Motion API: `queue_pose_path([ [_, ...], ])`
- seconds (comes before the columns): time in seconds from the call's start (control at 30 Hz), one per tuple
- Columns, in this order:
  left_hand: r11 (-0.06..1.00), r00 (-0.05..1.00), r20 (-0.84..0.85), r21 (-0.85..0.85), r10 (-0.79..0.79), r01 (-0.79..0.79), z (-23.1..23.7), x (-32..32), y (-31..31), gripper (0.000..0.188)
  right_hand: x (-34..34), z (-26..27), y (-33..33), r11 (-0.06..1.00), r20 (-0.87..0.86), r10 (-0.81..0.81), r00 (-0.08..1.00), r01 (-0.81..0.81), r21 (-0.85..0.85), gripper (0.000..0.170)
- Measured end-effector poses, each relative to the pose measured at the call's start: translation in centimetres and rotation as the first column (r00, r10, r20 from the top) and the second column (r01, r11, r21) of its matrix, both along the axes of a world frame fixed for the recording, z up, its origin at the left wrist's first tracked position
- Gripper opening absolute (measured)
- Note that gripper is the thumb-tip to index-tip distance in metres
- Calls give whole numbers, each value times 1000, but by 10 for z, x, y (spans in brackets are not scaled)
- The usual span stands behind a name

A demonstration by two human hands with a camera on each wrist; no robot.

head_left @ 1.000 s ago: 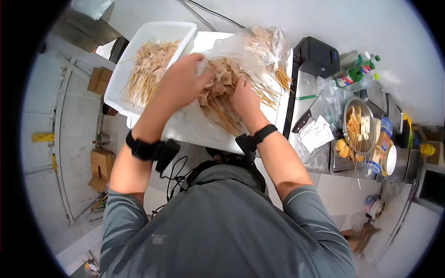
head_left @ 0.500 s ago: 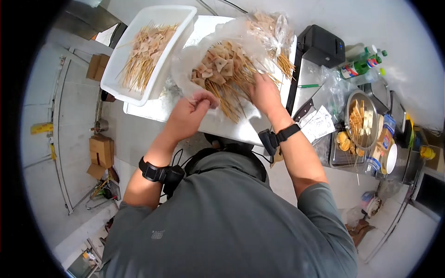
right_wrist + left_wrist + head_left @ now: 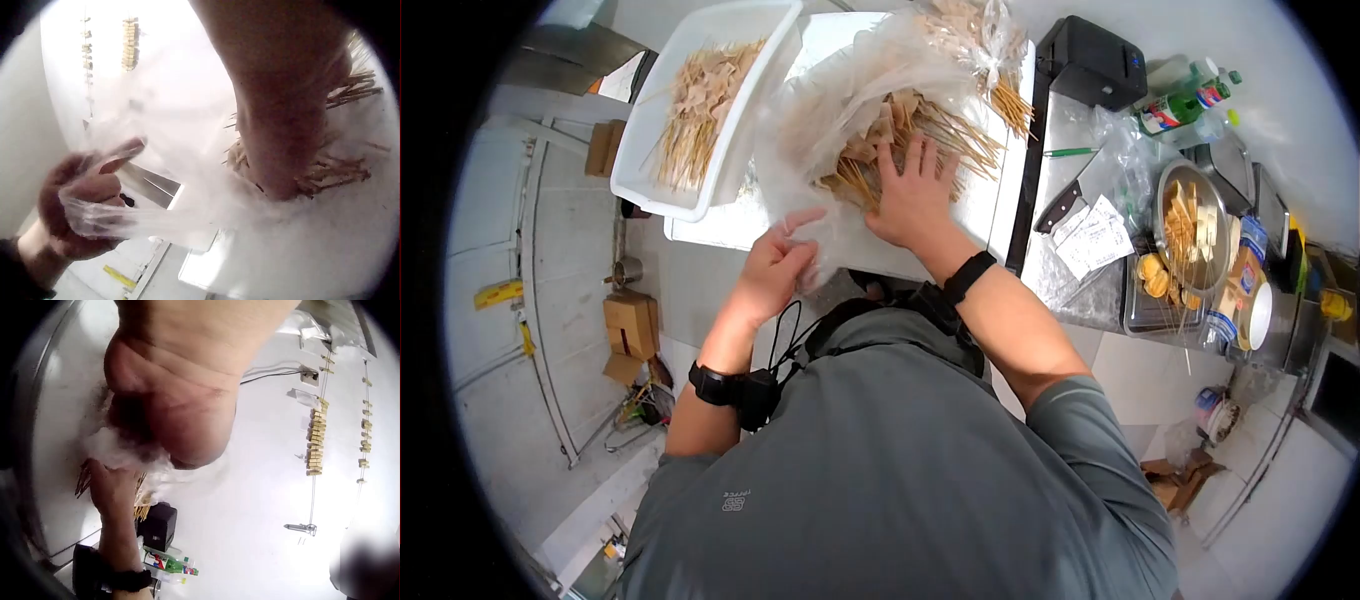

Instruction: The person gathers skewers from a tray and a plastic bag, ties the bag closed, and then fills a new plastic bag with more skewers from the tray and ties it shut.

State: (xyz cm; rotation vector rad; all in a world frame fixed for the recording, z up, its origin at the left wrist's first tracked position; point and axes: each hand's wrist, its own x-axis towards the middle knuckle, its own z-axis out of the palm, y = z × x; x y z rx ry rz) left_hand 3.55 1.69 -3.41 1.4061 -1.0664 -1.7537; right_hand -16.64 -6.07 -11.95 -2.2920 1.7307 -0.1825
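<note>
My left hand [image 3: 772, 272] grips the edge of a clear plastic bag [image 3: 785, 165] at the table's front. In the right wrist view, the film [image 3: 134, 219] is drawn taut from that hand, with one finger pointing out. A pile of skewers [image 3: 970, 140] threaded with pale, flat pieces lies at the bag's mouth, partly under the film. My right hand [image 3: 915, 200] rests on this pile, palm down with fingers spread, over the sticks and the pale pieces. Its fingertips are hidden in the right wrist view.
A white plastic tub [image 3: 625, 160] of similar skewers stands at the left. Behind the pile is a tied bag of skewers [image 3: 998, 60]. On the right-hand counter are a black box-shaped device [image 3: 1090, 62], a knife [image 3: 1060, 207], paper slips [image 3: 1093, 240], bottles and a metal bowl [image 3: 1165, 225].
My left hand has come down and toward me, pulling the bag's edge over the pile. My right hand has moved from the stick ends onto the skewers, fingers spread.
</note>
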Motion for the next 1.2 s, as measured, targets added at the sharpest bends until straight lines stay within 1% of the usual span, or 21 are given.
queue_pose_path([
  [0.03, 1000, 1000, -2, 3, 3, -3, -5, 0, 2, 34, 1, -2, -1, 1000, -2, 3, 1000, -3, 3, 105],
  [0.1, 964, 938, 269, 92, 219, -251, -11, 0, 5, 24, 5, -11, -6, 998, -28, -59, 998, 59, -8, 100],
  [0.13, 962, 937, 269, 91, 225, -257, -9, 1, 5, 24, 6, -16, -8, 999, -28, -53, 998, 53, -9, 100],
  [0.2, 974, 829, 540, 228, -144, 21, -4, 1, 6, 19, 4, -27, -7, 985, 2, -86, 996, 85, -151, 97],
  [0.23, 974, 830, 538, 225, -144, 22, -2, 2, 4, 19, 2, -32, -5, 984, 0, -87, 996, 86, -154, 97],
  [0.3, 924, 834, 398, 191, -382, 332, 5, 1, -7, 25, -5, -35, -5, 965, 109, -46, 993, 72, -253, 92],
  [0.33, 925, 835, 398, 179, -379, 335, 8, -5, -16, 25, -8, -36, -7, 962, 104, -46, 994, 72, -264, 92],
  [0.4, 995, 984, 176, -81, -36, 51, 22, -39, -41, 25, -9, -36, -6, 960, 242, -75, 967, 136, -246, 87],
  [0.47, 980, 1000, -21, -199, 10, -14, 19, -73, -76, 23, -9, -38, -7, 971, 245, -68, 967, 120, -205, 85],
  [0.53, 980, 931, -319, -26, 177, -195, -10, -104, -110, 18, -9, -42, -8, 981, 249, -66, 966, 108, -163, 84],
  [0.67, 980, 945, -265, 14, 194, -198, -42, -146, -149, 18, -6, -41, 0, 986, 174, -71, 982, 95, -135, 77],
  [0.73, 973, 977, -13, 93, 212, -210, -61, -161, -169, 13, -8, -39, -1, 987, 146, -100, 984, 117, -111, 74],
  [0.77, 977, 982, -9, 96, 191, -189, -64, -166, -175, 13, -10, -40, 1, 986, 164, -77, 984, 99, -134, 70],
  [0.83, 943, 928, -182, 136, 326, -304, -71, -171, -181, 10, -13, -43, 5, 984, 181, -73, 981, 100, -148, 67],
  [0.9, 948, 913, -261, 137, 313, -286, -65, -165, -180, 10, -16, -38, 5, 994, 124, -52, 991, 64, -91, 62],
  [0.93, 950, 887, -339, 131, 313, -285, -59, -159, -180, 15, -15, -47, 6, 969, 215, -64, 975, 112, -221, 59],
  [0.97, 951, 891, -335, 133, 307, -278, -47, -151, -173, 15, -17, -51, 6, 969, 218, -72, 973, 120, -218, 59],
  [1.03, 972, 890, -394, 46, 230, -231, -16, -128, -145, 27, -17, -56, 4, 929, 208, -51, 977, 123, -350, 58],
  [1.07, 969, 889, -388, 51, 242, -241, -7, -115, -128, 27, -18, -56, 6, 932, 213, -42, 976, 115, -344, 58],
  [1.13, 984, 921, -371, -73, 122, -160, 7, -94, -101, 29, -26, -53, 4, 924, 226, -23, 974, 107, -367, 57],
  [1.2, 988, 916, -395, -100, 68, -116, 16, -73, -76, 29, -28, -49, 4, 916, 219, 24, 975, 67, -396, 55],
])
